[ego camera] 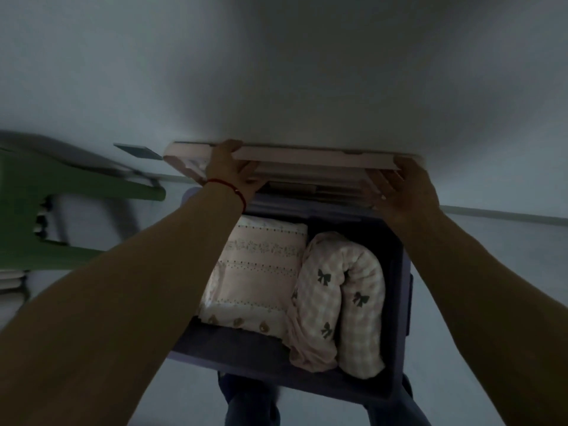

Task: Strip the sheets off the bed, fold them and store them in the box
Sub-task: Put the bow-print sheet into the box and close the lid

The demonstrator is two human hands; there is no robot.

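Both hands, the left hand (pixel 229 167) and right hand (pixel 402 192), hold the flat pink lid (pixel 307 161) by its ends. Below it, the dark box (pixel 246 352) holds a soft folded sheet (pixel 258 272) beside a rolled checked sheet (pixel 347 302) with little bows.

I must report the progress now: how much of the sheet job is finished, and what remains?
Done: two folded bundles, the dotted pink sheet and the bow-print sheet, lie side by side inside the box. In hand: the left hand and right hand hold the pale lid above the far edge. Left: closing it. The bed is out of view.
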